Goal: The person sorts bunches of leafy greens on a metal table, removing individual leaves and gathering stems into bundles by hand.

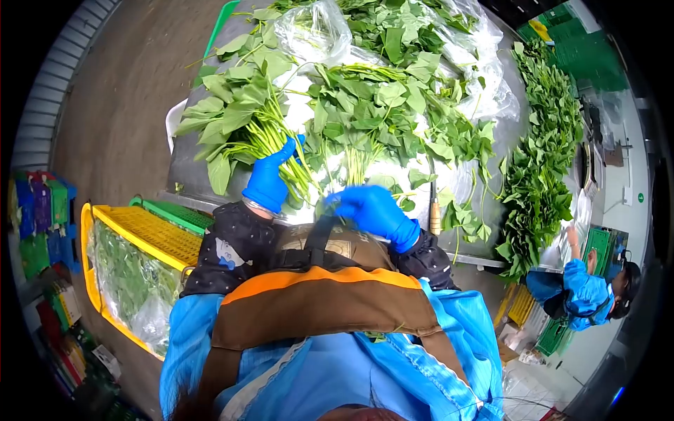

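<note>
My left hand [270, 179], in a blue glove, is closed around the stems of a bunch of leafy greens [246, 116]. The leaves fan out to the upper left, and the cut stem ends point down toward my body. Beside those ends is my gloved right hand [372, 210], its fingers bent and smeared by motion, so whether it pinches anything is unclear. Another pile of leafy greens [379, 105] lies just beyond both hands, stems toward me. Right of my right hand, a knife [435, 216] with a wooden handle rests on the table.
Clear plastic bags [312, 31] lie among greens on the metal table [203, 165]. A long row of greens [544, 154] lines the right side. A yellow crate [151, 235] with bagged greens stands lower left. Another person [586, 291] in blue works at the right.
</note>
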Action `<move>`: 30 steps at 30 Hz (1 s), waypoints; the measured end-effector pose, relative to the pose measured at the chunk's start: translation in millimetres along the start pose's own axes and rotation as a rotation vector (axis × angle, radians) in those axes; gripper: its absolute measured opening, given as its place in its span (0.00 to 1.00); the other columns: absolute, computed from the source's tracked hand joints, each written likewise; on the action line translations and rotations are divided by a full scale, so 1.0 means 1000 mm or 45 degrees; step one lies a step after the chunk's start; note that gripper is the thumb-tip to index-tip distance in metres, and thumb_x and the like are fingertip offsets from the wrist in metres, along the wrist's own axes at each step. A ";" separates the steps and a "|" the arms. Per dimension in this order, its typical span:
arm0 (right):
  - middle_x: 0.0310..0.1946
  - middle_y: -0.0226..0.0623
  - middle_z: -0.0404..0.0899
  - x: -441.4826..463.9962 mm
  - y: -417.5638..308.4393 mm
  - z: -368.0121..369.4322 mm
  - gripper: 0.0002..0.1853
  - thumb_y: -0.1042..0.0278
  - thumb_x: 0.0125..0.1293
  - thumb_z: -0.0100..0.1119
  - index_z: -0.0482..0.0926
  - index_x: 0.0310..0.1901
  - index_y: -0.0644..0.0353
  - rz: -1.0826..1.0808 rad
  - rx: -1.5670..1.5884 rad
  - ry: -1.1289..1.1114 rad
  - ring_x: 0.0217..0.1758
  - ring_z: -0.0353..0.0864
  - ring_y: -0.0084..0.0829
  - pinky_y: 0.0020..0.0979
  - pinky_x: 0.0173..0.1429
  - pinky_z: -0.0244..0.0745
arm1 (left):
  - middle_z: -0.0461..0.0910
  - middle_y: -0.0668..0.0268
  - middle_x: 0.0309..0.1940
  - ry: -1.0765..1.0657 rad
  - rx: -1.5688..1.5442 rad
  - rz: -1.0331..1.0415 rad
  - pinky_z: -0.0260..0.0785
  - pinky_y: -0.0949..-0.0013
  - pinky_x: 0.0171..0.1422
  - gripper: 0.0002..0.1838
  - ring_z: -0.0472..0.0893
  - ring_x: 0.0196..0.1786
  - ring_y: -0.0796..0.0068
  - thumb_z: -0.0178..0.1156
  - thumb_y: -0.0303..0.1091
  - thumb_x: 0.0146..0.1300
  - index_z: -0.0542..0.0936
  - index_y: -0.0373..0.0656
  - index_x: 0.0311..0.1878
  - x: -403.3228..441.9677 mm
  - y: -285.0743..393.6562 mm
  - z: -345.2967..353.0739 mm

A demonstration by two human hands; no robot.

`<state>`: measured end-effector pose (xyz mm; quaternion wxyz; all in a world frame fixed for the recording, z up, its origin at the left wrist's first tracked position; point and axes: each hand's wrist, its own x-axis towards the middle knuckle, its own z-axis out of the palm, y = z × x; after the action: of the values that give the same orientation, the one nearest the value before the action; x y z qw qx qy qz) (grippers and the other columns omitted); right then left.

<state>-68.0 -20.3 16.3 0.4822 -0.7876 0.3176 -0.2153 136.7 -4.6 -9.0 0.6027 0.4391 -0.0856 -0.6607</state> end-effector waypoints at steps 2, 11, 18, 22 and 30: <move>0.26 0.36 0.80 0.021 -0.009 -0.003 0.08 0.68 0.49 0.63 0.81 0.33 0.58 0.094 0.110 0.546 0.28 0.78 0.32 0.29 0.38 0.72 | 0.77 0.66 0.41 -0.064 0.110 0.058 0.66 0.73 0.49 0.15 0.75 0.42 0.77 0.56 0.34 0.59 0.76 0.37 0.47 -0.004 -0.009 0.003; 0.25 0.32 0.77 0.031 0.000 0.014 0.05 0.73 0.53 0.59 0.79 0.30 0.65 0.528 0.746 0.397 0.29 0.72 0.18 0.21 0.34 0.66 | 0.77 0.63 0.43 -0.082 0.118 -0.018 0.66 0.71 0.51 0.17 0.75 0.45 0.73 0.55 0.35 0.59 0.74 0.36 0.49 -0.011 -0.014 0.015; 0.41 0.34 0.74 0.008 -0.010 -0.026 0.19 0.73 0.55 0.53 0.71 0.51 0.63 0.412 1.475 0.846 0.42 0.71 0.22 0.21 0.46 0.66 | 0.77 0.62 0.39 0.003 -0.108 0.036 0.70 0.69 0.49 0.16 0.77 0.42 0.70 0.55 0.34 0.60 0.73 0.35 0.48 0.003 0.005 -0.018; 0.52 0.40 0.70 -0.007 0.041 -0.008 0.27 0.67 0.56 0.57 0.65 0.58 0.60 0.519 0.433 0.558 0.53 0.70 0.32 0.30 0.54 0.66 | 0.78 0.62 0.35 -0.002 0.187 0.093 0.71 0.71 0.45 0.14 0.78 0.37 0.72 0.58 0.30 0.57 0.74 0.34 0.45 -0.009 -0.007 -0.014; 0.33 0.38 0.75 0.013 0.017 0.021 0.13 0.60 0.60 0.55 0.75 0.40 0.62 0.498 0.229 0.233 0.37 0.74 0.30 0.30 0.43 0.69 | 0.77 0.65 0.39 -0.211 0.466 0.022 0.69 0.73 0.44 0.15 0.76 0.39 0.77 0.59 0.25 0.54 0.74 0.36 0.47 -0.034 -0.030 0.009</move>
<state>-49.9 -22.4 -7.7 0.5522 -0.6421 0.4862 -0.2155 105.0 29.3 -7.1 0.5094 0.4846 -0.2575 -0.6628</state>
